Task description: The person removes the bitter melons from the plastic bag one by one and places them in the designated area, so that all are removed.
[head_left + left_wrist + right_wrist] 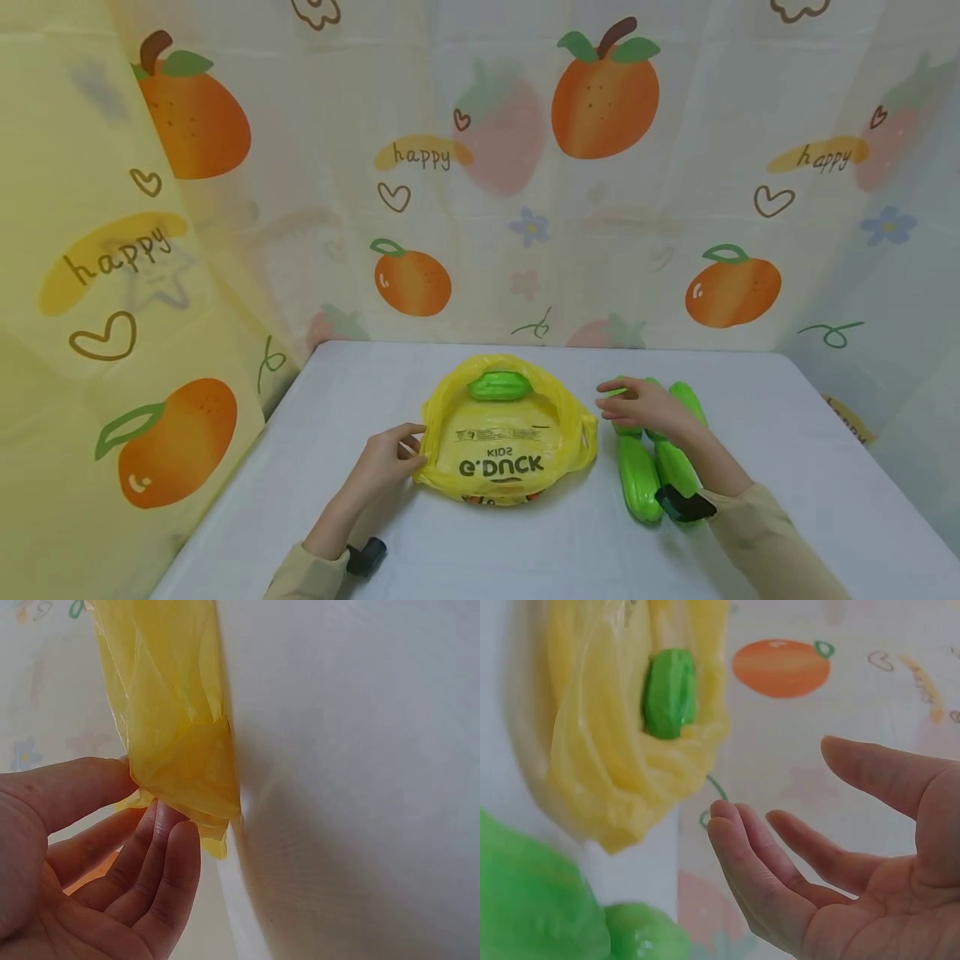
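Note:
A yellow plastic bag [498, 479] with dark lettering lies on the table, its mouth spread wide. Inside, toward the far side, is a shiny green zucchini-like vegetable [500, 386]. My left hand [388, 458] pinches the bag's left edge; in the left wrist view the thumb and curled fingers meet at a folded yellow corner [187, 772]. Just off the bag's right side hovers my right hand [645, 407], fingers loosely bent and nothing in them. Beneath and beside it lie several long green zucchini-like vegetables [640, 483], partly hidden by the hand and wrist.
A white-covered table [510, 554] carries everything. Behind it hangs a curtain [600, 225] printed with oranges, hearts and "happy", and more fabric [75, 433] closes off the left side. The right wrist's dark strap [684, 502] overlaps the green vegetables in the head view.

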`<state>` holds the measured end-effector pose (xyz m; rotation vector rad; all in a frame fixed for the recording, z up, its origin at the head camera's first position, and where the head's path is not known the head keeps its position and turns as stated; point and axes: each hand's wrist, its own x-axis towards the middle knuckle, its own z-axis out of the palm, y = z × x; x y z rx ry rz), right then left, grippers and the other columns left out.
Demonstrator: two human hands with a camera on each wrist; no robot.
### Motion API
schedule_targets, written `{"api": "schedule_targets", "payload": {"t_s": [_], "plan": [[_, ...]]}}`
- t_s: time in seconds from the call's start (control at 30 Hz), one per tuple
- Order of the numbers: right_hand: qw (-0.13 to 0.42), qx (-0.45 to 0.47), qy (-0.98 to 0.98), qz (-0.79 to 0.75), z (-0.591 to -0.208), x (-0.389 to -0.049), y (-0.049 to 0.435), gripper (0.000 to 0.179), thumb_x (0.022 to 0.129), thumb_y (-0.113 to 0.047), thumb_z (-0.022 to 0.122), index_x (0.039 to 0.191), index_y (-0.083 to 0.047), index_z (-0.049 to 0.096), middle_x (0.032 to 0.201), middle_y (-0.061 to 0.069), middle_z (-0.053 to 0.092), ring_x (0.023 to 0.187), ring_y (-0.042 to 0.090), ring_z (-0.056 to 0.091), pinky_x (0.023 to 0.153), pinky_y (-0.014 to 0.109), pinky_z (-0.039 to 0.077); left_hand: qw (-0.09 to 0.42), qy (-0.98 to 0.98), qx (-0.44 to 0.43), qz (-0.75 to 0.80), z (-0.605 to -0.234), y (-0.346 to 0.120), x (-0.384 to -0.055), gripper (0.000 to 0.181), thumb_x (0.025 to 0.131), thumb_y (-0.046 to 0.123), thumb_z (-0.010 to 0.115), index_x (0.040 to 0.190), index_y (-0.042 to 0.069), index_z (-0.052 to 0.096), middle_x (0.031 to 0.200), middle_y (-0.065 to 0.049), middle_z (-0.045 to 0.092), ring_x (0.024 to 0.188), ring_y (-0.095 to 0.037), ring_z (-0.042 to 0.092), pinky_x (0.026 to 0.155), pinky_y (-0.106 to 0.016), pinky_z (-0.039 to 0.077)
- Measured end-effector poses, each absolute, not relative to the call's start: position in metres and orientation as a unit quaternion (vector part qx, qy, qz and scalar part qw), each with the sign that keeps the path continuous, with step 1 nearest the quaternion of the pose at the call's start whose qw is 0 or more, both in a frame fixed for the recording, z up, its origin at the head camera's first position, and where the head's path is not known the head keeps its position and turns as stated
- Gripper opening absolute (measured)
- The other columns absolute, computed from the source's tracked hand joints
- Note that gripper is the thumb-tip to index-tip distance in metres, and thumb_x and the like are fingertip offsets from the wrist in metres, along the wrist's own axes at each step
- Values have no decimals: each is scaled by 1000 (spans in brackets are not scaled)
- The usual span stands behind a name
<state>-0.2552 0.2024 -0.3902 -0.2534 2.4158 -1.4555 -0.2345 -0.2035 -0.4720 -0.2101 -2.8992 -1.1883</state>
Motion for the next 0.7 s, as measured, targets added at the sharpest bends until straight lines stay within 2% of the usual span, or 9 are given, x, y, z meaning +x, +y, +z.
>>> {"api": "schedule_targets", "payload": {"t_s": [0.2, 0.4, 0.7], "plan": [[156, -78, 846, -503, -394, -262, 182, 53, 93, -26, 61, 132, 7, 47, 124, 29, 57, 108, 36, 62, 89, 40, 51, 0, -922, -68, -380, -472, -203, -233, 45, 79, 13, 76, 121, 9, 63, 88, -1, 64, 74, -11, 60, 63, -27, 51], [149, -77, 850, -499, -398, -268, 164, 50, 93, -25, 61, 131, 6, 48, 122, 28, 58, 104, 33, 64, 88, 40, 52, -4, -922, -64, -383, -471, -202, -233, 45, 79, 13, 75, 122, 8, 62, 88, -2, 63, 74, -11, 59, 63, -26, 51], [155, -68, 844, -509, -408, -279, 136, 46, 93, -22, 61, 128, 6, 51, 121, 27, 59, 104, 36, 64, 86, 39, 53, -4, -924, -69, -377, -473, -202, -234, 45, 78, 14, 76, 121, 9, 63, 87, 0, 63, 73, -11, 58, 63, -26, 50]]}}
